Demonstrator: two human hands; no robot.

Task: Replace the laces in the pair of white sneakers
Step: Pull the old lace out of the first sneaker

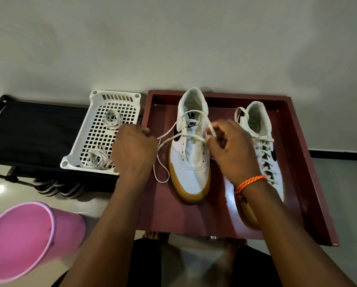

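We look down at a dark red tray point(293, 162) holding 2 white sneakers: the left sneaker point(191, 146) is nearly unlaced, the right sneaker point(260, 141) fully laced and partly hidden behind our right forearm. Beside the tray, a white perforated basket point(94, 129) holds 2 bundled laces point(111, 119), and a pink bucket point(24, 239) sits at lower left. Our left hand point(134, 152) pinches 1 end of a white lace point(163, 160) crossing the left sneaker's upper eyelets, while our right hand point(233, 150) grips the other end.

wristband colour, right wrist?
Orange braided wristband, clearest in the head view.
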